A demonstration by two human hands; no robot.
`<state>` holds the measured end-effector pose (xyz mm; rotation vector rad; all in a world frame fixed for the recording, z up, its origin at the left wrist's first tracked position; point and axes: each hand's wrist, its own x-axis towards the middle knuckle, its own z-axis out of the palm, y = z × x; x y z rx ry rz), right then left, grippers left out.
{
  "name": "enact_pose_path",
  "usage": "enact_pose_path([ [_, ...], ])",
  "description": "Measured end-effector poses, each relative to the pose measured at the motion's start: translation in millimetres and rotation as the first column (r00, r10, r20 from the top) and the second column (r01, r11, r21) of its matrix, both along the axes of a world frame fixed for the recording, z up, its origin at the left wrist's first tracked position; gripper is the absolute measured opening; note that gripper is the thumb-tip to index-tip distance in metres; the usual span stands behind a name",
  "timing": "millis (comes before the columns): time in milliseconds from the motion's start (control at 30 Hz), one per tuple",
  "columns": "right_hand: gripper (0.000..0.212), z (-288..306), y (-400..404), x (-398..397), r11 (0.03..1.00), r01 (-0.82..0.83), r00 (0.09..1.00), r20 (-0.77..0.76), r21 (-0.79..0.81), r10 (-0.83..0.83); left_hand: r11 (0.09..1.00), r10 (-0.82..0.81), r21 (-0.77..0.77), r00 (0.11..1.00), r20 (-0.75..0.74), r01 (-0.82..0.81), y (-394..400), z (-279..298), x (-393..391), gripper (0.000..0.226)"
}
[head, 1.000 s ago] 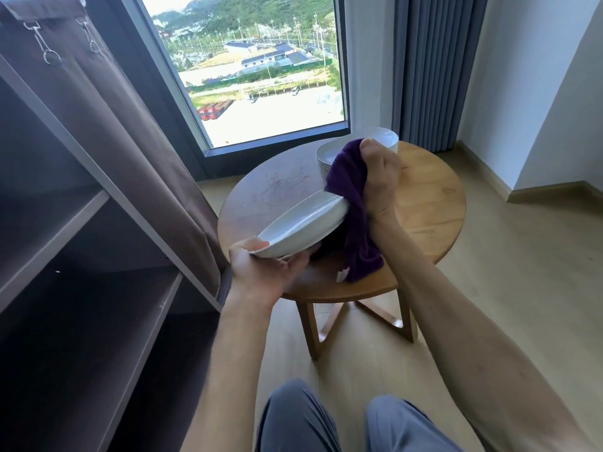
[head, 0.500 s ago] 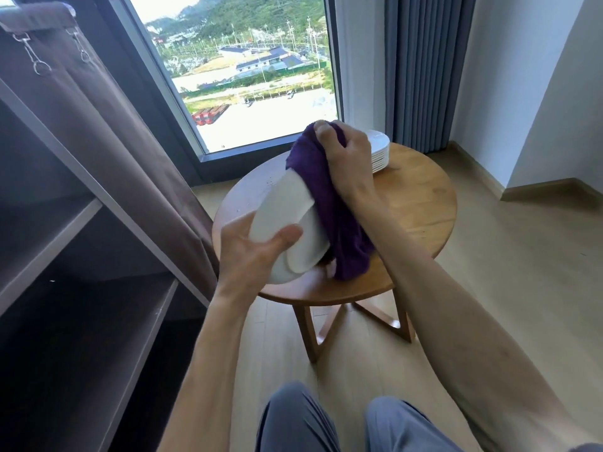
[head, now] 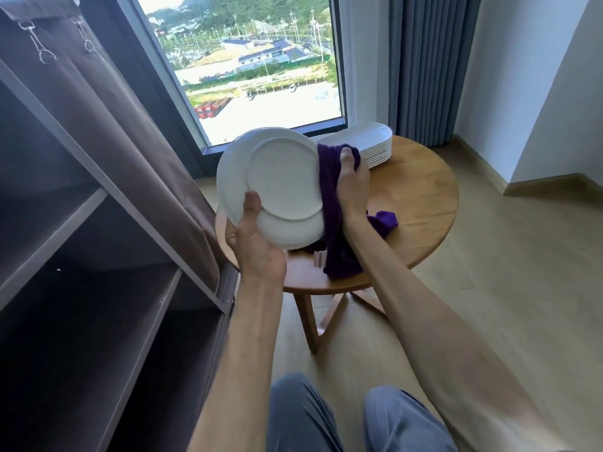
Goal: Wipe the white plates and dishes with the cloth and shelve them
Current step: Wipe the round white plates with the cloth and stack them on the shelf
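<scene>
A round white plate (head: 277,177) stands almost upright above the table, its underside with the foot ring turned to me. My left hand (head: 253,238) grips its lower left rim, thumb on the underside. My right hand (head: 351,182) holds a purple cloth (head: 332,220) against the plate's right edge; the cloth hangs down over the table. Where my right fingers lie behind the plate is hidden. A stack of several white oblong dishes (head: 365,146) sits at the back of the round wooden table (head: 421,203).
A dark open shelf unit (head: 85,288) with bare boards stands at my left, its brown fabric cover (head: 124,135) pulled aside. Behind the table are a window and grey curtains. Pale wooden floor lies to the right. My knees show at the bottom.
My left hand tipped the plate up from nearly flat until its underside faces me. My right hand and the cloth slid from the top rim to the right edge.
</scene>
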<state>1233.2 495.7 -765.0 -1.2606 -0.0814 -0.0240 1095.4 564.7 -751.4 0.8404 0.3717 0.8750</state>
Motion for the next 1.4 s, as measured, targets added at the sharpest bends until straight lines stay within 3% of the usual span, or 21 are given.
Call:
enact_pose_path([
  [67,0.017,-10.3,4.4,-21.9,0.996,0.082,0.994,0.073,0.022,-0.083,0.996,0.062,-0.063,0.997,-0.053,-0.065,-10.9,4.0,10.5,0.036],
  [167,0.020,-22.1,12.8,-56.3,0.982,0.191,0.927,0.333,-0.018,-0.174,0.990,0.082,-0.105,0.995,-0.064,-0.088,-20.3,12.7,25.9,0.017],
  [300,0.030,-21.4,14.7,-65.8,0.954,0.283,0.738,0.658,-0.101,-0.150,0.984,0.124,0.145,0.986,-0.111,-0.108,-22.5,14.1,31.1,0.005],
  [467,0.032,-4.3,17.2,-61.6,0.917,0.371,0.592,0.798,-0.144,-0.114,0.922,0.130,0.385,0.966,-0.222,-0.036,-16.6,12.6,25.3,0.047],
  [567,0.032,9.3,16.1,-58.0,0.918,0.331,0.588,0.809,-0.219,-0.019,0.871,0.109,0.487,0.937,-0.333,0.071,-16.2,12.7,23.7,0.056],
  [700,0.028,36.7,15.8,-46.3,0.899,0.319,0.600,0.798,-0.300,0.054,0.851,0.112,0.518,0.934,-0.339,0.086,-12.3,11.2,24.3,0.058],
  [867,0.024,69.0,25.3,1.9,0.782,0.202,0.790,0.570,-0.589,0.225,0.752,0.185,0.656,0.937,-0.295,0.058,-10.6,1.3,20.4,0.047],
  [967,0.023,62.8,21.1,32.2,0.808,0.097,0.896,0.405,-0.582,0.184,0.746,0.179,0.664,0.947,-0.268,0.047,-6.0,-2.2,13.1,0.025],
  [1067,0.023,37.8,13.8,42.5,0.829,0.073,0.949,0.294,-0.555,0.113,0.751,0.243,0.661,0.935,-0.260,-0.012,-1.3,-8.0,8.8,0.029],
  [1133,0.026,17.8,7.0,42.7,0.782,0.017,0.975,0.184,-0.624,0.126,0.639,0.335,0.768,0.915,-0.227,-0.043,-1.4,-12.3,9.8,0.037],
  [1233,0.028,-0.5,-0.8,37.7,0.554,-0.120,0.977,0.000,-0.824,0.211,0.273,0.440,0.962,0.889,-0.128,0.004,1.3,-17.2,15.0,0.034],
  [1267,0.034,0.0,-1.5,36.2,0.591,-0.113,0.979,0.011,-0.799,0.202,0.148,0.456,0.989,0.885,-0.095,0.030,4.3,-19.6,17.1,0.034],
  [1333,0.049,14.5,-5.5,27.5,0.843,-0.205,0.974,-0.020,-0.498,0.225,-0.071,0.451,0.995,0.892,-0.026,0.065,13.4,-24.5,18.9,0.035],
  [1367,0.058,22.4,-7.2,24.0,0.908,-0.311,0.950,-0.105,-0.282,0.293,-0.183,0.443,0.980,0.896,0.009,0.081,17.8,-26.5,19.0,0.035],
  [1400,0.064,26.2,-6.7,23.1,0.894,-0.437,0.892,-0.179,-0.101,0.415,-0.288,0.440,0.952,0.897,0.037,0.101,23.2,-25.9,18.0,0.035],
])
